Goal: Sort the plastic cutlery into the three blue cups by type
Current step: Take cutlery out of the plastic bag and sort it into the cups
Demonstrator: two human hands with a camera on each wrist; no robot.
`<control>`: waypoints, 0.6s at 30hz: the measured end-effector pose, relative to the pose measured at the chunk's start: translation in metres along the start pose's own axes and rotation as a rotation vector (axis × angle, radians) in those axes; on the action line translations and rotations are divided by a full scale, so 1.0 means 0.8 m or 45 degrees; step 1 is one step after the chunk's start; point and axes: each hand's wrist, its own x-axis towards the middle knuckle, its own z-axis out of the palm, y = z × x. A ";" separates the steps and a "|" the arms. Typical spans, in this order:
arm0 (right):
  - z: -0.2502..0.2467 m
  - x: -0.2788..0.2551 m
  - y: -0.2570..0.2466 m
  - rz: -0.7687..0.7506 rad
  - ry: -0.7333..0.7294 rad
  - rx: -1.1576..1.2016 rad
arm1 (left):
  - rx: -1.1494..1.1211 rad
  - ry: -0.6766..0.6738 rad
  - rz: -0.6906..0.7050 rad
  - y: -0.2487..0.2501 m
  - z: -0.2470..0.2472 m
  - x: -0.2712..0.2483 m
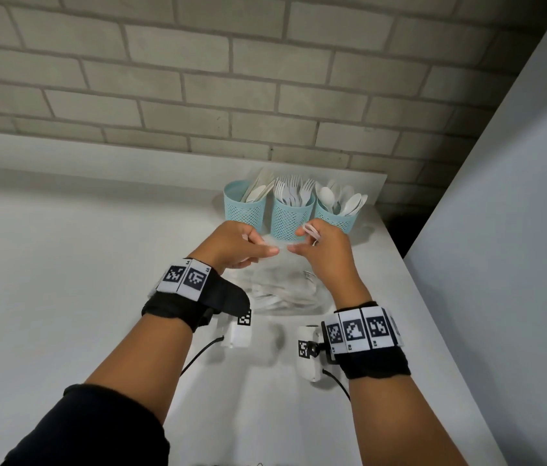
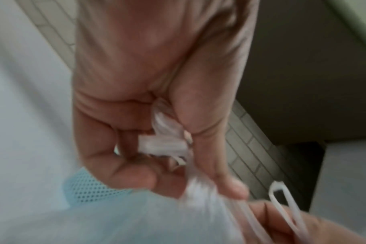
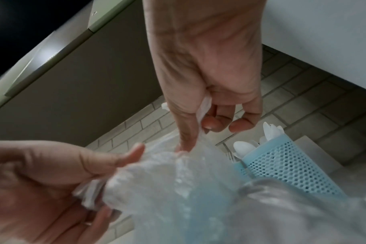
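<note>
Two hands, left hand and right hand, pinch a clear bag of cutlery above the desk, apparently opening it; three cups stand just beyond, already sorted.

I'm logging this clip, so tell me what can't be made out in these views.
- Clear plastic bag, head view: contents hazy behind film and both wrists.
- Left hand, left wrist view: motion blur smears what it pinches.
- Left blue cup: the utensil type is too small to tell.
</note>
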 end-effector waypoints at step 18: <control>0.006 -0.003 0.017 0.166 -0.270 -0.239 | -1.068 -0.045 -0.362 -0.033 -0.009 0.017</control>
